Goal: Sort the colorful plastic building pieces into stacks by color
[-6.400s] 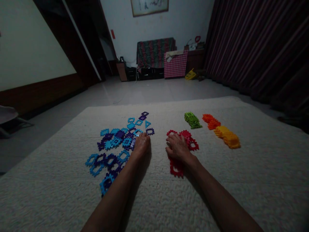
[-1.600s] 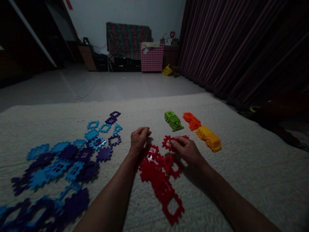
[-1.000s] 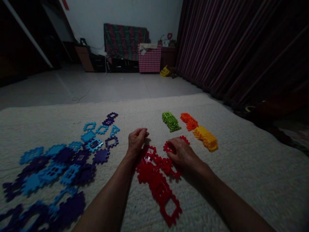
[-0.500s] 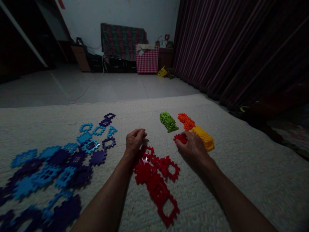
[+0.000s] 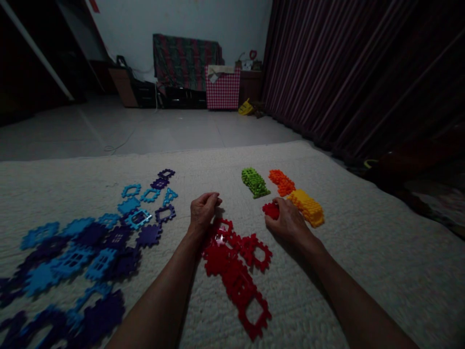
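Observation:
My right hand (image 5: 288, 220) has its thumb and fingers closed on a red interlocking plastic tile (image 5: 271, 210), low over the mat. Whether more tiles lie under it is hidden. My left hand (image 5: 203, 211) is closed, fingers curled against the thumb, just beyond a loose spread of red tiles (image 5: 238, 286); I cannot make out anything in it. Past my right hand lie a row of yellow tiles (image 5: 307, 207), a pile of orange tiles (image 5: 281, 182) and a row of green tiles (image 5: 255, 182).
Blue tiles (image 5: 74, 261) and dark purple tiles (image 5: 148, 235) are scattered over the left side of the pale quilted mat (image 5: 203, 167). Beyond its far edge come a tiled floor (image 5: 189, 131), low cabinets and a checked cloth (image 5: 223, 89). A dark curtain (image 5: 319, 72) hangs at right.
Both hands keep almost the same place and grip. The thumb of my right hand has shifted slightly at the red tile, and the whole view has moved a little.

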`<state>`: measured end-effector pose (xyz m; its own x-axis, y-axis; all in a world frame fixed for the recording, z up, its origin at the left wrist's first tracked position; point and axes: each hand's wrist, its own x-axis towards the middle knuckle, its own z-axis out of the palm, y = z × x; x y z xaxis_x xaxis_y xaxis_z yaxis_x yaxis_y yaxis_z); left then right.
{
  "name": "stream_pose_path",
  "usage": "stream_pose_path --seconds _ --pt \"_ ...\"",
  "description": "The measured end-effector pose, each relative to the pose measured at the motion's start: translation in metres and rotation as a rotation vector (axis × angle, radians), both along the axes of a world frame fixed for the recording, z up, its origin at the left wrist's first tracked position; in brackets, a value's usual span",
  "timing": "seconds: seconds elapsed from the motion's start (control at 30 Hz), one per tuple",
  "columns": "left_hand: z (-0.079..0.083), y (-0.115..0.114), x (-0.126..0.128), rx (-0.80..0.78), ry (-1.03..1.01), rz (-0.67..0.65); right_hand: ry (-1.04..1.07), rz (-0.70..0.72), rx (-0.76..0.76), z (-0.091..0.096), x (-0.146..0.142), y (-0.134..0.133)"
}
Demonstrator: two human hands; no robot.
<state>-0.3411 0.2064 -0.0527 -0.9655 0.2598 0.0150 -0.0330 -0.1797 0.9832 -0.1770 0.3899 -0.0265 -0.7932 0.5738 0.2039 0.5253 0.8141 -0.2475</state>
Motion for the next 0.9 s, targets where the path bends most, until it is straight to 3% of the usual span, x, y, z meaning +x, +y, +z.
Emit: stream_pose_path --seconds 0.33,0.43,0.57,0.67,0.8,0.9 --pt "0.011 -0.005 0.001 0.163 -0.146 0.074 0.198 0.108 0.083 -0.001 -0.003 0.003" --pt "0.014 -0.005 0.001 0.207 -0.176 0.086 0.295 0.294 -0.068 -0.001 -0.009 -0.014" --pt "0.016 -0.004 0.001 0.221 -0.182 0.079 0.198 0.564 -0.347 0.002 -0.022 -0.050" --pt "0.014 -0.004 0.001 0.209 -0.174 0.064 0.107 0.675 -0.367 0.007 -0.030 -0.073" --pt "0.011 -0.004 0.000 0.196 -0.149 0.055 0.042 0.688 -0.296 0.009 -0.040 -0.087" --pt "0.011 -0.004 -0.001 0.196 -0.151 0.050 0.097 0.710 -0.344 0.007 -0.043 -0.089"
